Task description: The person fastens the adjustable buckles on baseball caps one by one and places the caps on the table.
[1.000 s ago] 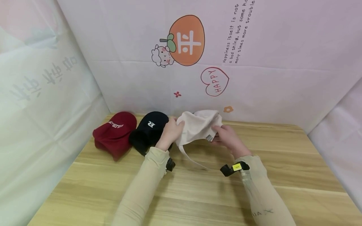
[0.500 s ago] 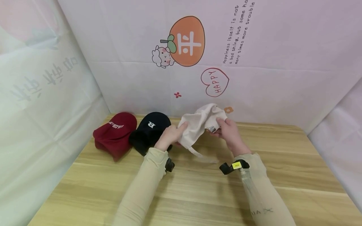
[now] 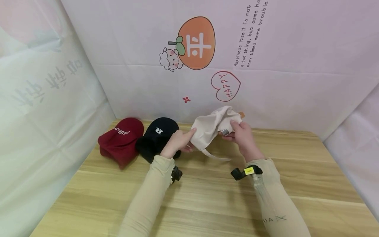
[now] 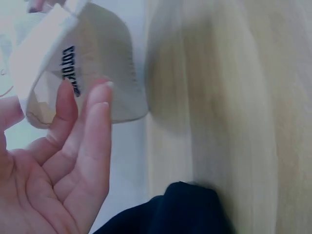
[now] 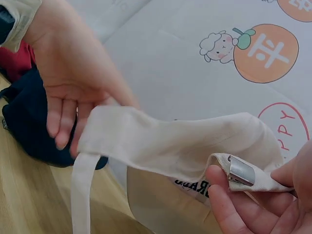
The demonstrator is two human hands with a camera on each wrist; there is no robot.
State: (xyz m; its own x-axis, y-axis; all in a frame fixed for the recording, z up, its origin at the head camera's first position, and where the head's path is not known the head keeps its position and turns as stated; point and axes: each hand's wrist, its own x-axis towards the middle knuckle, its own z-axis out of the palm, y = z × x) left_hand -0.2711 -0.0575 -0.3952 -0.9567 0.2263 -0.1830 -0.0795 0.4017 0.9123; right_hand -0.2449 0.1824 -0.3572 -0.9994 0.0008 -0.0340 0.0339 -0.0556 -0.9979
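Observation:
Both hands hold an off-white baseball cap (image 3: 207, 128) up over the back of the wooden table. My left hand (image 3: 178, 141) pinches its left edge between thumb and fingers. On the other side my right hand (image 3: 245, 138) grips the band end bearing a metal buckle (image 5: 242, 171). A loose strap (image 5: 81, 195) dangles from the end at the left hand. Dark lettering (image 4: 70, 70) shows on the cap in the left wrist view, with the brim (image 4: 109, 53) beyond the fingers. The crown is creased, its back opening towards me.
Left of the hands, a black cap (image 3: 155, 140) with a white R lies on the wooden table (image 3: 204, 207). Beside it lies a maroon cap (image 3: 124, 141) with white lettering. A printed cloth backdrop (image 3: 133, 89) rises behind the table, and cloth hangs at both sides.
The off-white cap has shifted right and upward, its right end lifting more. My right hand has risen with it, and the strap now hangs higher. The other caps have not moved.

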